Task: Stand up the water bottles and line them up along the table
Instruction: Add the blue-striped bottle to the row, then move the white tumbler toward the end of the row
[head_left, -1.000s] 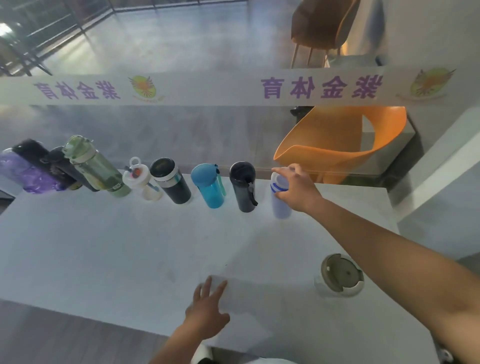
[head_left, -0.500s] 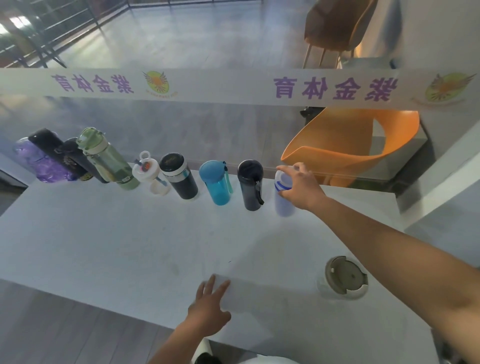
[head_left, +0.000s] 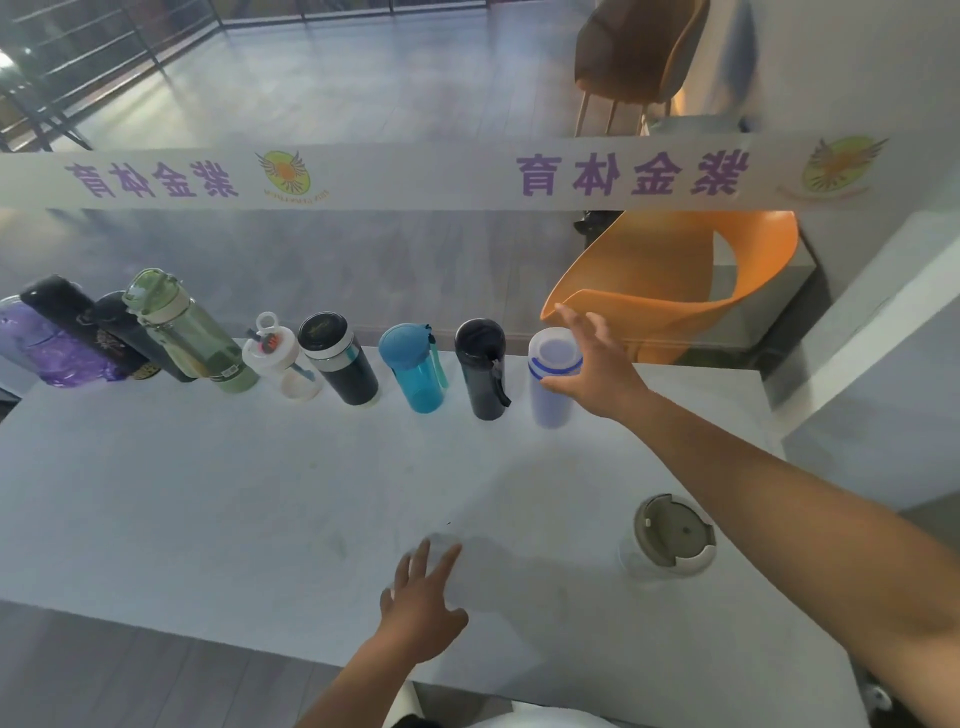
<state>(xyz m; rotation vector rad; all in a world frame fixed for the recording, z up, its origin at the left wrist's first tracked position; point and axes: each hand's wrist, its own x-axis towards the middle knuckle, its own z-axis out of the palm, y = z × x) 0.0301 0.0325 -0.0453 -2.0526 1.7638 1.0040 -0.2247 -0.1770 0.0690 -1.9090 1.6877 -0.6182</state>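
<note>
Several bottles stand in a row along the far edge of the white table (head_left: 208, 493): purple (head_left: 49, 348), black (head_left: 78, 322), green (head_left: 192, 332), small white (head_left: 278, 358), dark with a white band (head_left: 340, 361), teal (head_left: 413, 366), black (head_left: 483, 366), and a pale bottle with a blue ring (head_left: 550, 384) at the right end. My right hand (head_left: 597, 364) hovers just right of that pale bottle, fingers spread, holding nothing. Flat on the table near the front edge lies my left hand (head_left: 423, 603). A clear bottle with a grey lid (head_left: 670, 535) stands apart at the front right.
A glass wall with a white printed strip (head_left: 467, 176) rises behind the bottle row. Beyond the glass sit an orange chair (head_left: 675, 280) and a brown chair (head_left: 639, 52). A white ledge (head_left: 872, 322) borders the table on the right.
My right hand has let go of the pale blue-ringed bottle and opened, drawing slightly to the right. The bottle stays upright at the row's right end. The left hand has not moved.
</note>
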